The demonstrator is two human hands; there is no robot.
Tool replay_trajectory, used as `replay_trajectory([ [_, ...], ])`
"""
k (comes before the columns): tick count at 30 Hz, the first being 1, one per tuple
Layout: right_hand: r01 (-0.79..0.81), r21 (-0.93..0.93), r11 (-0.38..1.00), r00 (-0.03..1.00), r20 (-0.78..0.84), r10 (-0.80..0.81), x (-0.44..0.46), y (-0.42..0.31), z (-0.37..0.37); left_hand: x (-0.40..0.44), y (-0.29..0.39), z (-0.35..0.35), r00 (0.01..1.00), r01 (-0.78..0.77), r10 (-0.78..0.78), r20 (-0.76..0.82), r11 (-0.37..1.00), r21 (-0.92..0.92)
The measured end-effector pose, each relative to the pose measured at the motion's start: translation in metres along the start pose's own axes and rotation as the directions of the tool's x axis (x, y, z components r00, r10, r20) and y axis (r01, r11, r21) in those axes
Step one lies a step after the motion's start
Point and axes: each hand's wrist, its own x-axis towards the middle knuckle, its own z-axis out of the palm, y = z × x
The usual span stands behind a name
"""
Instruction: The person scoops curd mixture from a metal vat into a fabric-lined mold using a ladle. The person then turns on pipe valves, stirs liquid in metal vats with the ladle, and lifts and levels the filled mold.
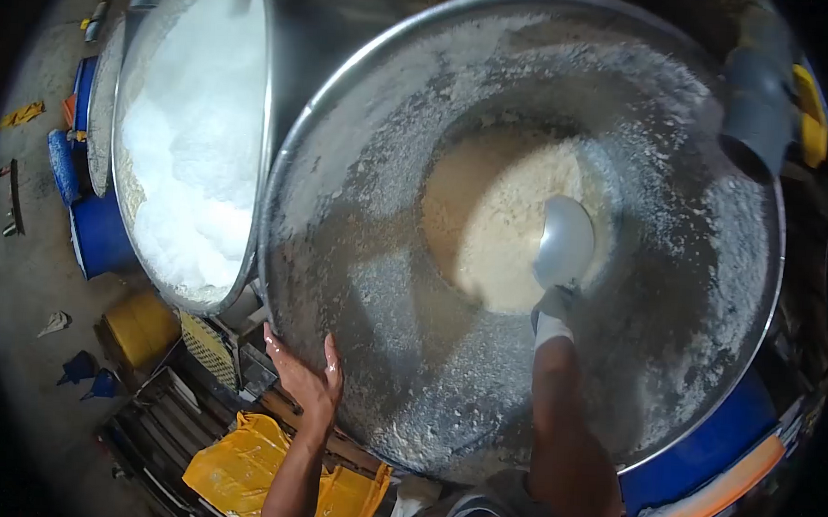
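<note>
My right hand (556,311), in a greyish glove with a pale cuff, reaches deep into a large metal bowl (375,312). It grips a shiny metal scoop (565,242) whose handle is hidden by the hand. The scoop is over a pale, grainy powder (502,244) at the bottom of the bowl, with its right-hand side close to the bowl's inner wall. At the bowl's lower left rim, my left hand (309,379) is bare and wet-looking, its thumb and fingers apart. It holds nothing.
A second metal bowl (266,113) full of white powder (193,138) stands close on the left. A grey pipe (756,116) hangs over the right rim. Yellow sheeting (239,463), a yellow tub (140,323) and a blue container (105,236) are lower down.
</note>
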Motion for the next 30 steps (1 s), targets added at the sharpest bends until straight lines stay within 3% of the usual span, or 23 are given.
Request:
replay_trajectory([
  [4,-0.124,0.052,0.991,0.97,0.217,0.11,0.021,0.001,0.019,0.003,0.002,0.009,0.997,-0.062,0.06,-0.048,0.998,-0.025],
  [8,-0.163,-0.048,0.986,0.899,0.405,0.168,-0.049,-0.013,-0.013,-0.004,0.0,0.007,1.0,-0.003,0.002,-0.02,0.999,-0.052],
  [11,-0.079,-0.1,0.992,0.868,0.483,0.117,-0.158,-0.079,-0.027,-0.012,0.0,0.01,0.999,0.033,-0.037,-0.032,0.994,-0.101],
  [13,0.028,-0.117,0.993,0.82,0.571,0.044,-0.232,-0.126,-0.037,-0.02,-0.008,0.028,0.997,-0.052,0.047,-0.058,0.994,-0.1],
  [14,0.102,-0.12,0.987,0.791,0.612,-0.007,-0.257,-0.137,-0.043,-0.023,-0.009,0.032,0.993,-0.032,0.018,-0.113,0.992,-0.121],
  [15,0.159,-0.12,0.98,0.766,0.641,-0.046,-0.261,-0.136,-0.044,-0.024,-0.01,0.033,0.995,-0.079,0.064,-0.076,0.973,-0.217],
  [17,-0.17,-0.272,0.947,0.758,0.578,0.302,-0.257,-0.132,-0.045,-0.033,-0.016,0.042,0.993,-0.104,0.077,-0.095,0.936,-0.336],
  [19,-0.124,-0.257,0.958,0.746,0.613,0.261,-0.265,-0.131,-0.049,-0.046,-0.026,0.056,0.999,-0.035,0.05,0.012,0.835,-0.549],
  [21,-0.081,-0.249,0.965,0.732,0.643,0.227,-0.288,-0.148,-0.05,-0.084,-0.029,0.059,0.999,0.005,-0.03,-0.033,0.818,-0.575],
  [23,0.156,-0.248,0.956,0.8,0.599,0.025,-0.34,-0.168,-0.058,-0.134,-0.036,0.056,1.0,-0.028,0.03,-0.009,0.775,-0.632],
  [24,0.231,-0.201,0.952,0.754,0.655,-0.045,-0.358,-0.172,-0.061,-0.165,-0.039,0.055,1.0,-0.011,0.019,0.006,0.773,-0.634],
  [27,0.23,-0.279,0.932,0.693,0.719,0.044,-0.326,-0.165,-0.075,-0.265,-0.055,0.045,0.993,0.095,-0.033,0.111,0.781,-0.618],
  [30,0.245,-0.369,0.897,0.666,0.736,0.121,-0.382,-0.156,-0.071,-0.349,-0.086,0.05,0.972,0.235,-0.137,0.193,0.665,-0.709],
])
